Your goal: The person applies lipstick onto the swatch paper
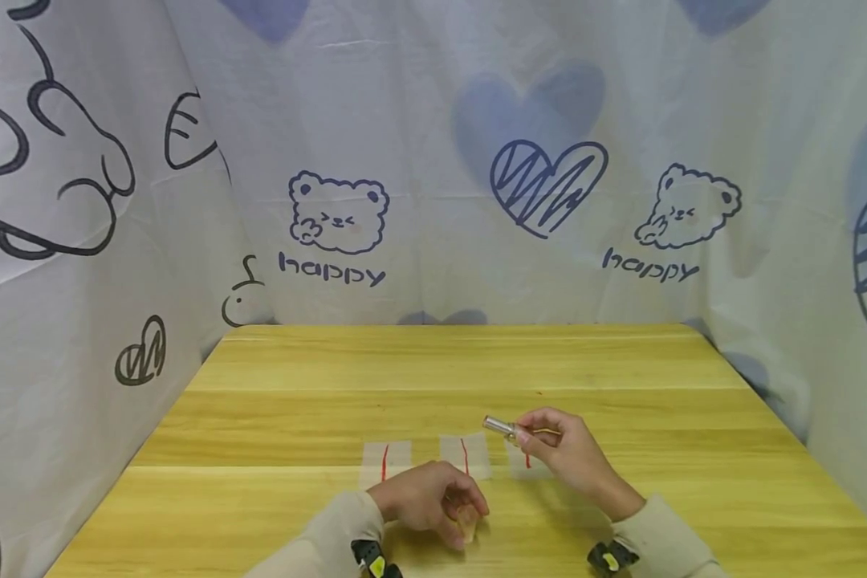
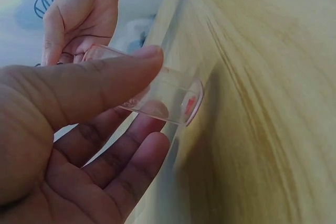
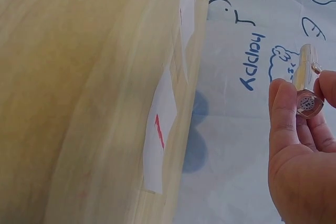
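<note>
In the head view my left hand [image 1: 428,496] is low over the near part of the table, holding a small clear plastic cup [image 1: 466,522]. The left wrist view has the cup [image 2: 176,90] tilted on its side between thumb and fingers, with a red mark at the end close to the wood. Farther right and forward, my right hand [image 1: 569,453] pinches a small silver metal tube [image 1: 500,426], raised above the table and pointing left. In the right wrist view the tube [image 3: 306,72] has a small ring on its side and a round patterned face at the nearer end.
Three pale paper squares lie in a row on the wooden table [image 1: 274,417]: a left one [image 1: 372,461], a middle one [image 1: 479,457] and a right one [image 1: 518,466], each with a red line. A patterned white cloth [image 1: 433,265] hangs behind and beside the table.
</note>
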### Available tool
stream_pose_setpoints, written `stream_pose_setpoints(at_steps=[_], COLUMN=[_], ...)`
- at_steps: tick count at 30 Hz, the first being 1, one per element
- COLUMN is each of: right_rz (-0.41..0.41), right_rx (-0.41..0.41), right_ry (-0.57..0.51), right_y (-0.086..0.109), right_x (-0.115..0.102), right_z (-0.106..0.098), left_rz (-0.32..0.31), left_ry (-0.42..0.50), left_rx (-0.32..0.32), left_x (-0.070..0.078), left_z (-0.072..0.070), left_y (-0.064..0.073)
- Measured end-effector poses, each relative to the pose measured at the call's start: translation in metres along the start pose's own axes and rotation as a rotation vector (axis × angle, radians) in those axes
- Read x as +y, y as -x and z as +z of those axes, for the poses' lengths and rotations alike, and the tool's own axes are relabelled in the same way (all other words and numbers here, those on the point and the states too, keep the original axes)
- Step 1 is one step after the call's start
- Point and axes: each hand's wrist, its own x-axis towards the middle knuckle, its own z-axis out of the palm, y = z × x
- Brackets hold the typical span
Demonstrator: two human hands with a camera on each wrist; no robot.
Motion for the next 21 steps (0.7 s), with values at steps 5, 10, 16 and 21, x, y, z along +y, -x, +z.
stream_pose_setpoints(at_steps=[5,10,16,21], right_rz=[0.001,0.005,0.029,0.030], right_rx=[0.015,0.009,0.017,0.022], right_ry=[-0.004,-0.010,-0.010,0.003], right_y=[0.0008,0.0003,-0.0010,-0.0024], right_x=[-0.0019,-0.0021,-0.0039,-0.0058], right_z=[0.0001,-0.0003,-0.0011,-0.0013], left_rz=[0.013,0.019,0.028,0.034], left_ry=[0.003,-0.003,-0.020,-0.002], left_rx=[0.000,0.009,0.028,0.055], left_x=[-0.0014,-0.0030,-0.0019,0.0003], left_z=[0.0001,0.0001,-0.0011,-0.0044], left_y=[-0.0009,-0.0010,-0.0021,-0.0027])
